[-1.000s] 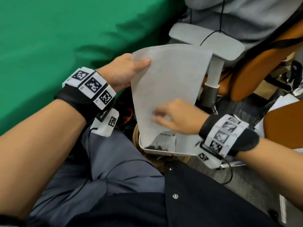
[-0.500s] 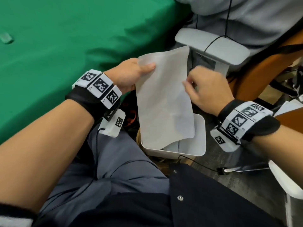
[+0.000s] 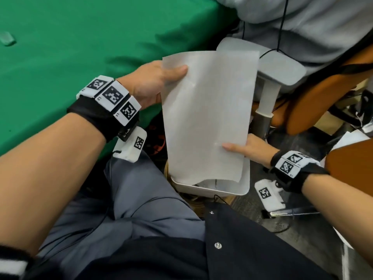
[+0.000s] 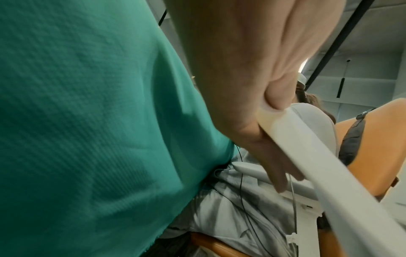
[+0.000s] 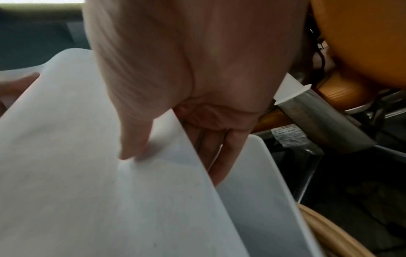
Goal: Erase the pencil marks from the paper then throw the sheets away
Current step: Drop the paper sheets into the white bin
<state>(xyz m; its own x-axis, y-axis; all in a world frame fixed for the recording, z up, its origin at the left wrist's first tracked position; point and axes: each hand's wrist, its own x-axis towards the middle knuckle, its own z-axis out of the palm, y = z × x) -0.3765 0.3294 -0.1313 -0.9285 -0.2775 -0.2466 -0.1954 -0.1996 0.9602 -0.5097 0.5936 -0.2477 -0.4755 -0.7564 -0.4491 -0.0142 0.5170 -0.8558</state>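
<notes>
A white sheet of paper (image 3: 205, 118) hangs upright beside the green table, its bottom edge dipping into a white bin (image 3: 240, 190) on the floor. My left hand (image 3: 161, 81) pinches the sheet's top left corner, thumb on the front; the left wrist view shows the paper (image 4: 296, 156) edge-on between thumb and fingers. My right hand (image 3: 248, 147) pinches the lower right edge just above the bin, thumb on the front and fingers behind, as the right wrist view shows on the paper (image 5: 87, 173) over the bin (image 5: 259, 182). More paper lies inside the bin.
The green-covered table (image 3: 70, 47) fills the upper left, with a small pale object (image 3: 7, 38) on it. A grey chair armrest (image 3: 262, 63) on its post and an orange seat (image 3: 314, 98) stand right behind the bin. Another person in grey sits there.
My right hand dropped from the sheet's upper right edge to its lower right edge by the bin. The sheet now hangs flatter and fuller. My left hand keeps its hold at the top.
</notes>
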